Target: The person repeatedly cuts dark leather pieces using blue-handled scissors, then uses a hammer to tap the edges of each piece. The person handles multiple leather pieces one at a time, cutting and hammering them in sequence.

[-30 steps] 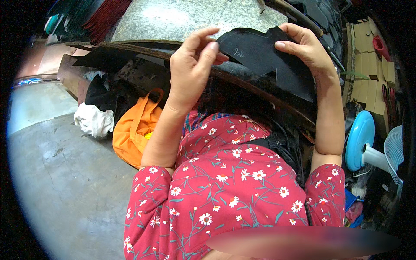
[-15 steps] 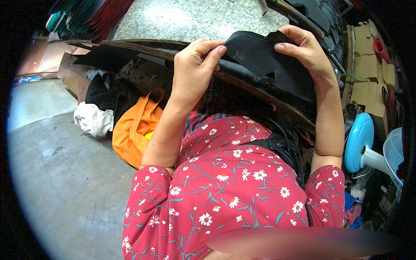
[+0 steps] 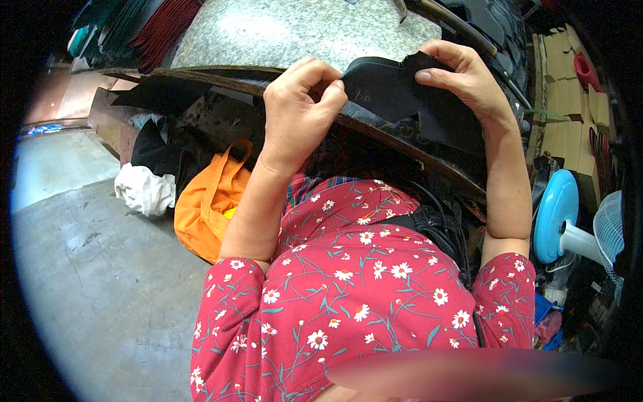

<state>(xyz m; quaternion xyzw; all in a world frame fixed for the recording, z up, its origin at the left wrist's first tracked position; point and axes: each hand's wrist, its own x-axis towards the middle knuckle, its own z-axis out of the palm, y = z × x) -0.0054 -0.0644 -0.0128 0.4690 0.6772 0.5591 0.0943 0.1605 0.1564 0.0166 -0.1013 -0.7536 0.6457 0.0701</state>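
Observation:
Between my hands hangs a flat, black cut piece of sheet material (image 3: 388, 86), with a curved upper edge, a notch and a faint pale mark on its face. My left hand (image 3: 303, 107) pinches its left corner between thumb and forefinger. On its upper right edge, my right hand (image 3: 462, 80) grips it with thumb and fingers. The piece is held up in front of the near edge of the speckled stone worktop (image 3: 268, 33). Whether it is leather or a synthetic sheet, I cannot tell.
Stacks of dark green and red pieces (image 3: 161, 33) lie at the worktop's far left. Below on the left are an orange bag (image 3: 201, 208) and a white cloth (image 3: 144, 189). A blue and white fan (image 3: 556, 214) and cardboard pieces (image 3: 559, 94) stand at the right.
The black piece has tilted, and its face looks darker. My left hand has turned slightly and sits a little lower; my right hand has shifted slightly left.

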